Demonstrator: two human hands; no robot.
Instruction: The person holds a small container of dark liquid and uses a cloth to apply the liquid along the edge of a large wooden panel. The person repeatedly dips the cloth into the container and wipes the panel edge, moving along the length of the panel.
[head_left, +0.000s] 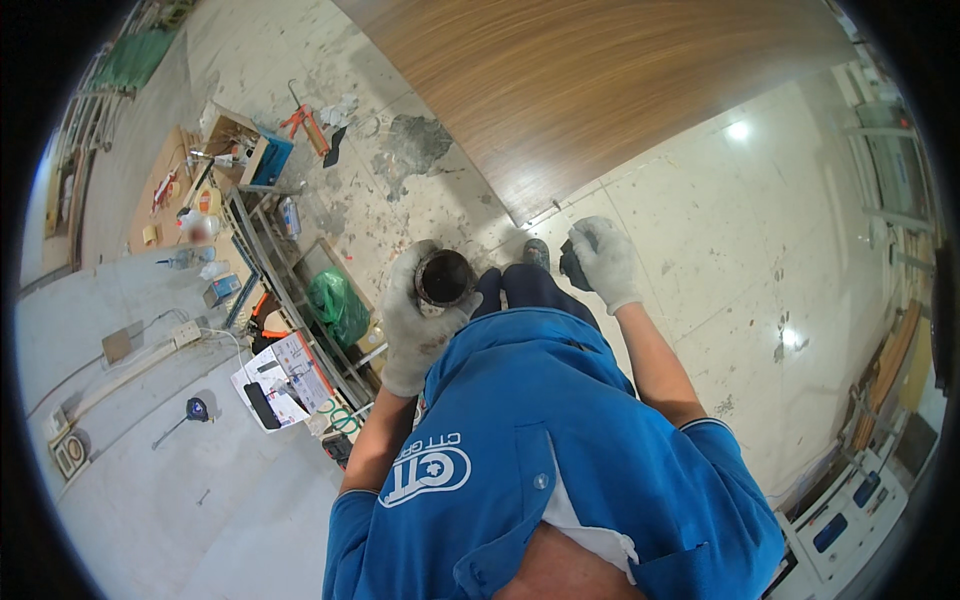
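Left hand (403, 330) curled round dark can (445, 279): likely stiff, light; hold by wall. Right hand (606, 262) closed on black rag (572, 268), probably soft.

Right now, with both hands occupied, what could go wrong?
1. The dark, round, open-topped container in the white-gloved left hand could spill if tipped; its inside is too dark to tell what it holds.
2. The black, irregular piece in the white-gloved right hand might smudge the brown wood-grain panel if it brushes against it.
3. The dark, speckled shoe appears close to the panel's near corner, so a step forward could knock it.
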